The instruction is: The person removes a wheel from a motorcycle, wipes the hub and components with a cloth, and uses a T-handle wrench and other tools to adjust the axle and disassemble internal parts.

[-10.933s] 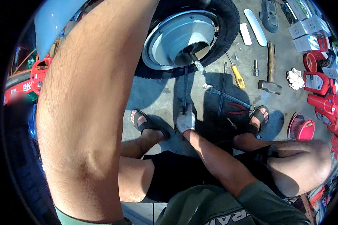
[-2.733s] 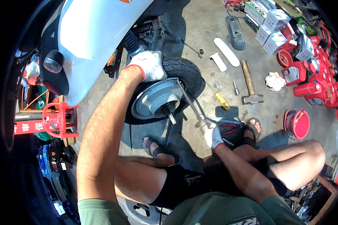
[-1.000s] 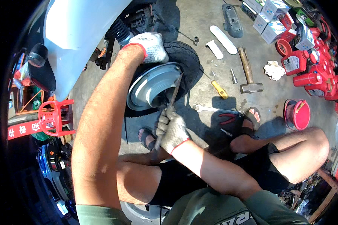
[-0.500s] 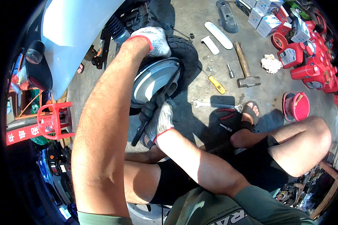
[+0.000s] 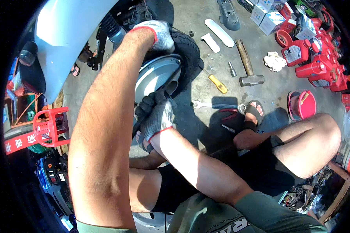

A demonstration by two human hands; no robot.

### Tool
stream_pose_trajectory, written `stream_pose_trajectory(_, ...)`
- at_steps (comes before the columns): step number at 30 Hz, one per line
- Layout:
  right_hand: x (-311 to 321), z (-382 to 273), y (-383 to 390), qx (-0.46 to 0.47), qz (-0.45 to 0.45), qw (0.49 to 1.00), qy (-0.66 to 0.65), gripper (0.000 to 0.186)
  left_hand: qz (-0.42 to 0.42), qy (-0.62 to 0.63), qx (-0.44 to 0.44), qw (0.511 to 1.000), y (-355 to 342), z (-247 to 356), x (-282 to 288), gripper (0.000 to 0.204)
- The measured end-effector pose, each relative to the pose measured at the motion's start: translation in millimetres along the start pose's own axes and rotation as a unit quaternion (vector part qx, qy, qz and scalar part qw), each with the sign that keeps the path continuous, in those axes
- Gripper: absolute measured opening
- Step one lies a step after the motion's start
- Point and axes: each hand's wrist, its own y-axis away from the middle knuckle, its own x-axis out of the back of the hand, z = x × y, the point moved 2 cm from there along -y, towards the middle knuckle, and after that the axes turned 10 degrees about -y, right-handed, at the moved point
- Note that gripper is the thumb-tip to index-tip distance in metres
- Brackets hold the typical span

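Note:
A wheel with a black tire (image 5: pixel 191 50) and a silver-grey rim (image 5: pixel 153 77) stands before me, beside a white body panel. My left hand (image 5: pixel 159 37), in a white knit glove with a red cuff, is closed against the tire's upper part; its fingertips are hidden. Below, my right hand (image 5: pixel 155 114), gloved with dark grey fingers, wraps around a dark metal bar (image 5: pixel 172 77). The bar runs slantwise over the rim's edge. My left forearm covers part of the wheel's near left side.
A yellow-handled screwdriver (image 5: pixel 217 84), hammer (image 5: pixel 247 64), wrench (image 5: pixel 217 105), socket (image 5: pixel 232 69) and white plastic strips (image 5: pixel 219 33) lie on the concrete right of the wheel. Red bottles (image 5: pixel 313 70) and boxes crowd the far right. A red plastic chair (image 5: pixel 50 126) stands left.
The whole view has shifted slightly, moving the floor items left and up. My right hand has tilted on the dark bar, whose lower end shows less now. My left hand stays against the tire.

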Motion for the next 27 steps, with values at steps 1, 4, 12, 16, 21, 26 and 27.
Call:
stream_pose_trajectory(1, -0.6, 1.0, -2.0, -0.005, 0.003, 1.0, -0.009, 0.035, -0.001, 0.006, -0.005, 1.0, -2.3, 0.5, -1.3, 0.047)
stream_pose_trajectory(4, -4.7, 6.2, -16.6, -0.021, -0.004, 0.999, -0.043, 0.037, 0.062, 0.033, -0.006, 0.998, -7.2, 1.0, -5.6, 0.047)
stream_pose_trajectory(12, -3.9, 6.0, -18.7, -0.026, -0.005, 0.999, -0.024, 0.029, 0.056, 0.053, -0.002, 0.997, -11.1, -5.3, -11.7, 0.048)
stream_pose_trajectory(16, -7.8, -15.7, -3.5, -0.066, -0.042, 0.99, 0.118, 0.021, 0.053, 0.054, -0.011, 0.997, -7.6, -5.7, -9.0, 0.048)
stream_pose_trajectory(21, -3.3, -1.7, -15.8, -0.105, 0.016, 0.992, 0.065, 0.022, -0.004, 0.022, -0.005, 1.0, -3.8, -1.5, -1.4, 0.054)
stream_pose_trajectory(26, -3.6, 14.7, -20.6, -0.044, 0.032, 0.997, 0.046, 0.021, -0.011, 0.008, -0.004, 1.0, 0.1, 1.9, 4.6, 0.054)
stream_pose_trajectory(27, -6.9, 15.1, -20.9, -0.049, 0.026, 0.998, 0.031, 0.022, -0.014, 0.01, -0.004, 1.0, -0.6, 3.5, 5.2, 0.053)
